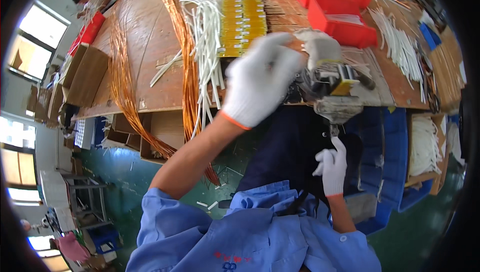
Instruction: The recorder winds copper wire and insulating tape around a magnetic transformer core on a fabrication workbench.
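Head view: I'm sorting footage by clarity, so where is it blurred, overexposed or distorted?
Head view, centre: the left hand is smeared, probably by motion, while the right hand looks crisper; head view, left side: windows glare white and tilt with the fisheye bend; head view, rim: dark corners.

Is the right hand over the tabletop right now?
No, the white-gloved right hand is on the person's side of the near edge of the wooden table.

Left hand (261, 79): white-gloved, blurred, above desk's (145, 37) near edge; grip unclear. Left forearm (192, 157) bare, slanting up to the right. Right hand (333, 169): gloved, below that edge, index finger pointing up, other fingers curled. Right forearm (342, 215) bare.
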The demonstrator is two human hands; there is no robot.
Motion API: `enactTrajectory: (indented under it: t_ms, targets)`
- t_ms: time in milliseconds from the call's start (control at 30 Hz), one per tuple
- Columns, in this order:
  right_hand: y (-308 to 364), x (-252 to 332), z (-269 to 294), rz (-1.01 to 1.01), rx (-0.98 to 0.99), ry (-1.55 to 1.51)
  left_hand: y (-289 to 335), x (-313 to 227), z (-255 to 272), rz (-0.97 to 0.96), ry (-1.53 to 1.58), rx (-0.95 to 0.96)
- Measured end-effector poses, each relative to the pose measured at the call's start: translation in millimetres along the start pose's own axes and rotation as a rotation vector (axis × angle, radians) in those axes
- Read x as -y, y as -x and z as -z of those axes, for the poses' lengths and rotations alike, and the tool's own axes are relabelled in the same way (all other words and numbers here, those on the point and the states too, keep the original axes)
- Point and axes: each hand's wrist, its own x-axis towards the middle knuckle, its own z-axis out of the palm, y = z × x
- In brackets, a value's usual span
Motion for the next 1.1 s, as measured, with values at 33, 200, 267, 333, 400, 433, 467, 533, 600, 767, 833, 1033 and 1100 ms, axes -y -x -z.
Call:
enactTrajectory:
  t_ms: [33, 200, 267, 333, 400, 433, 467, 533, 600, 767, 833, 1033, 1100]
  targets:
    - [5, -15, 11, -0.035, 0.048, 0.025, 0, 19, 28, 0.055, -0.147, -0.146]
    - [14, -62, 30, -0.202, 0.221, 0.117, 19, 156, 153, 0.246, -0.926, -0.213]
    - [12, -51, 14, -0.215, 0.260, 0.138, 17, 166, 165, 0.304, -0.978, -0.139]
    - [10, -38, 2, -0.224, 0.311, 0.131, 13, 156, 159, 0.338, -0.968, -0.097]
    - [7, -34, -10, -0.201, 0.352, 0.141, 3, 153, 158, 0.369, -1.070, -0.038]
    - [7, -32, -14, -0.192, 0.369, 0.139, 2, 157, 159, 0.345, -1.116, -0.048]
    - [8, -33, -18, -0.185, 0.395, 0.158, 0, 159, 160, 0.322, -1.163, -0.057]
    - [10, -32, -23, -0.144, 0.432, 0.201, 3, 165, 171, 0.337, -1.225, -0.082]
    - [14, -35, -25, -0.143, 0.457, 0.215, 8, 171, 183, 0.354, -1.275, -0.125]
    - [18, -38, -30, -0.118, 0.510, 0.341, 26, 129, 231, 0.411, -0.906, -0.256]
    - [18, -33, -30, -0.009, 0.497, 0.370, 21, 52, 224, 0.607, -0.043, -0.164]
    - [61, 106, -100, 0.758, 0.805, 0.204, 66, -157, 153, 0.672, 0.762, 0.001]
    - [104, 147, -118, 0.763, 1.016, -0.111, 74, -188, 147, 0.631, 0.956, 0.055]
